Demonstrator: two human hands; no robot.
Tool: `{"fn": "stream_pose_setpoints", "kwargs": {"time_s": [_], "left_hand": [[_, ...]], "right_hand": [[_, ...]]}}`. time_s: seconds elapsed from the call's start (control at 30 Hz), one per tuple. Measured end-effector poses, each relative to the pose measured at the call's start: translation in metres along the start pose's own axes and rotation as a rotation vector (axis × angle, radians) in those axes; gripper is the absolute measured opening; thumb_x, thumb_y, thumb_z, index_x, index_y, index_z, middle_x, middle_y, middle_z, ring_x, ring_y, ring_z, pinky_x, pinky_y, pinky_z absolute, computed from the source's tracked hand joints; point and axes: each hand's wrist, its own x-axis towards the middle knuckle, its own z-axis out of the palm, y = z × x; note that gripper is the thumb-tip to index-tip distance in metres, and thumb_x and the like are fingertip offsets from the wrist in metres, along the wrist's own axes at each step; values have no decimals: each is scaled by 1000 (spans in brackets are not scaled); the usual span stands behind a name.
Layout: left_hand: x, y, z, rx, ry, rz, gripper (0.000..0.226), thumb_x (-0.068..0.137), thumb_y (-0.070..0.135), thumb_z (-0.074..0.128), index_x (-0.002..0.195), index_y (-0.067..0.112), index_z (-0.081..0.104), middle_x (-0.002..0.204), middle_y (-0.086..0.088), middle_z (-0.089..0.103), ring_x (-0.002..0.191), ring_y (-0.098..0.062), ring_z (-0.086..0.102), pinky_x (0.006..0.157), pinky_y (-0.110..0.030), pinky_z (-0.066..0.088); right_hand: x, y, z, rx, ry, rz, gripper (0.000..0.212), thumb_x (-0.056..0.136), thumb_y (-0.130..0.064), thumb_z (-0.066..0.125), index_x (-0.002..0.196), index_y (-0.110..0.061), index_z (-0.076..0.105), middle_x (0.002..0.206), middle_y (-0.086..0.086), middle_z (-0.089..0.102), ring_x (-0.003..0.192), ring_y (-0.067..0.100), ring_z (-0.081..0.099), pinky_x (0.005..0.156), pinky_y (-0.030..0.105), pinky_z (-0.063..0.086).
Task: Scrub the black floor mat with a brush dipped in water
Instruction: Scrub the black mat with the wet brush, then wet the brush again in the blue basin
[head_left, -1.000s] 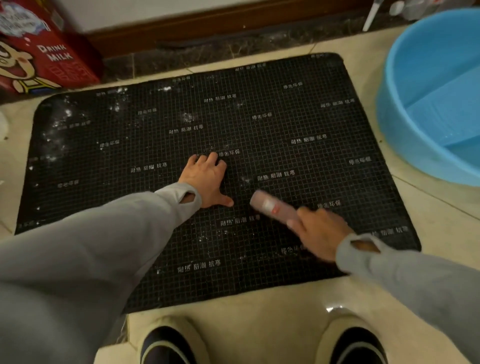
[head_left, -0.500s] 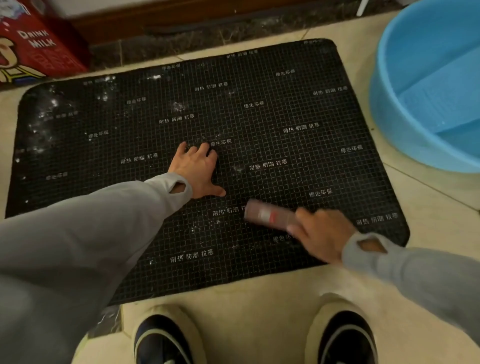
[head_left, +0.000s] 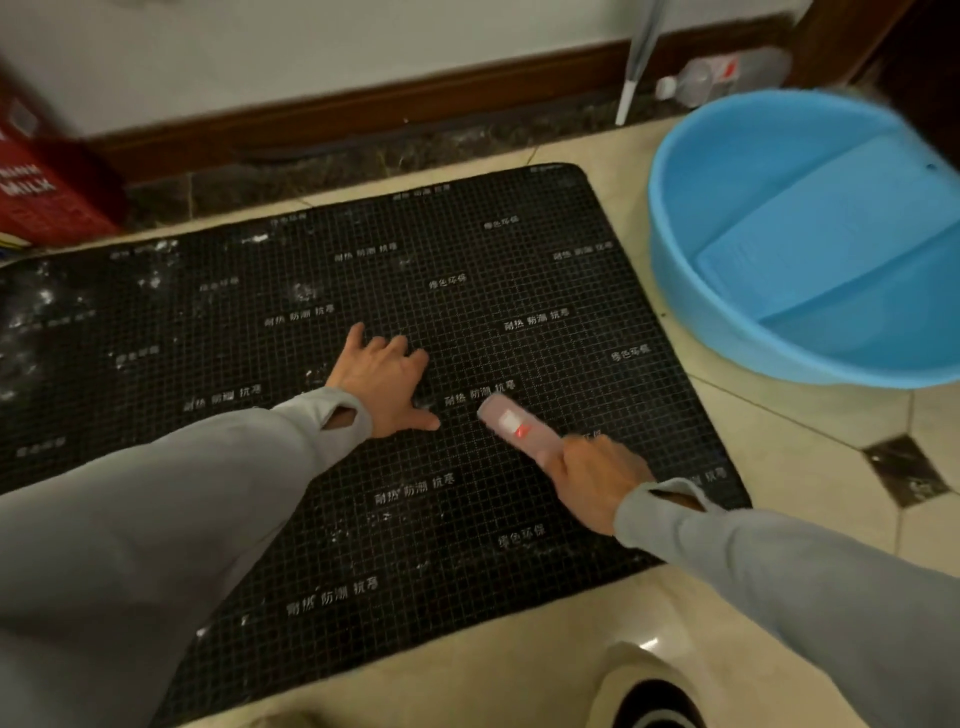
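The black floor mat (head_left: 519, 270), gridded with white printed characters, lies flat on the tiled floor. White residue speckles its left part. My left hand (head_left: 382, 382) presses flat on the middle of the mat, fingers spread. Just right of it, my right hand (head_left: 595, 480) grips a pinkish brush (head_left: 514, 423) with a red and white label, its head lying on the mat and blurred by motion. A blue basin (head_left: 691, 291) holding water stands off the mat's right edge.
A red milk carton box (head_left: 47, 202) stands at the back left against the wall. A plastic bottle (head_left: 711, 78) and a white pole (head_left: 631, 88) lie behind the basin. The toe of my shoe (head_left: 654, 699) sits near the mat's front edge.
The view has tilted up and to the right. The brush has slid a little away from me and toward my left hand, which stays pressed on the mat.
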Motion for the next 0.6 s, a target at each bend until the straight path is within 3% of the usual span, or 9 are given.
{"fn": "stream_pose_setpoints", "kwargs": {"time_s": [0.07,0.17,0.3,0.37,0.5,0.53,0.6], "left_hand": [[8,12,-9,-134,2,17,79,82,77,48,140,24,46,133,-6,53,126,-29,49,116,-55,19],[21,22,-20,-290,-61,45,68,90,72,39,138,24,50,129,-5,56,121,-27,53,112,-52,29],[45,25,-43,-315,-79,18,53,99,63,24,104,26,63,107,4,63,111,-21,58,111,-51,28],[71,37,-74,-299,-19,24,52,100,61,22,90,26,59,95,5,61,101,-21,59,108,-50,32],[96,41,-106,-439,-17,-5,54,98,65,26,90,23,59,89,0,61,87,-22,59,91,-45,47],[99,45,-112,-464,15,3,55,98,65,27,89,22,59,87,-1,62,84,-22,60,88,-45,49],[109,63,-124,-476,90,30,54,98,65,27,91,21,59,86,0,62,83,-22,61,89,-45,49]], "right_hand": [[0,1,2,82,-79,6,39,101,-48,32,94,-17,53,74,1,59,63,19,60,50,28,41],[1,7,-9,169,-40,15,38,100,-50,33,93,-18,51,81,3,60,69,21,59,56,31,41],[1,26,-45,360,156,64,24,100,-44,40,99,-20,45,88,5,60,75,23,58,65,35,45],[0,56,-77,450,403,86,18,98,-38,46,107,-23,45,85,7,63,73,27,59,68,40,49],[3,107,-141,520,765,182,28,97,-23,51,123,-17,45,95,17,69,90,39,60,75,42,43],[10,125,-156,484,802,257,27,97,-23,50,123,-16,46,99,20,68,94,41,59,77,43,42],[31,167,-178,369,708,425,26,97,-26,48,121,-15,48,106,24,63,100,43,56,81,45,43]]}}
